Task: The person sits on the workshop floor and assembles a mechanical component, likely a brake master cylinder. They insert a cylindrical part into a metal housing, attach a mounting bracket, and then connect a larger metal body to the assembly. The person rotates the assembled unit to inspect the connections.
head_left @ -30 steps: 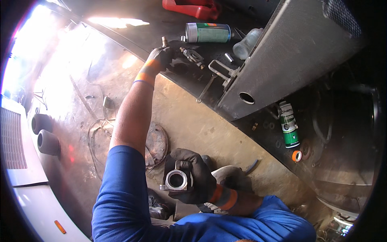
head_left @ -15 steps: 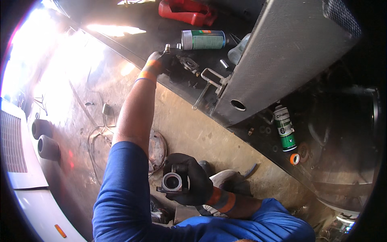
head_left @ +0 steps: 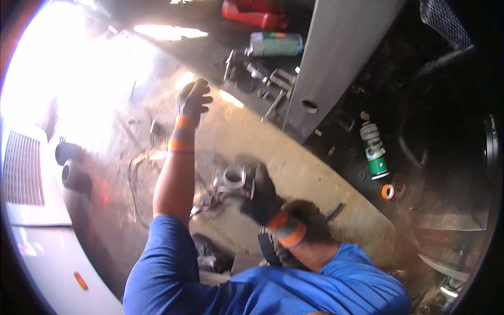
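Observation:
My right hand (head_left: 262, 197), in a dark glove with an orange-striped cuff, grips a grey metal housing with a round bore (head_left: 227, 192), its opening facing up. My left hand (head_left: 195, 98), gloved the same way, is stretched out over the floor beside the edge of the dark bench. Its fingers are apart, and nothing shows in them. Nearest to it on the bench lie a slim metal fitting (head_left: 229, 65) and a second metal part (head_left: 256, 71), both blurred.
A grey upright beam (head_left: 344, 58) crosses the bench, a metal clamp with a bar handle (head_left: 275, 105) by its foot. Two spray cans (head_left: 278, 44) (head_left: 374, 153), a red plastic piece (head_left: 254, 13) and an orange roll (head_left: 387, 192) lie about. A white vehicle panel (head_left: 44, 254) stands left.
My left hand has drawn back from the bench parts and its fingers have spread. My right hand has raised the metal housing farther forward. The view has shifted slightly.

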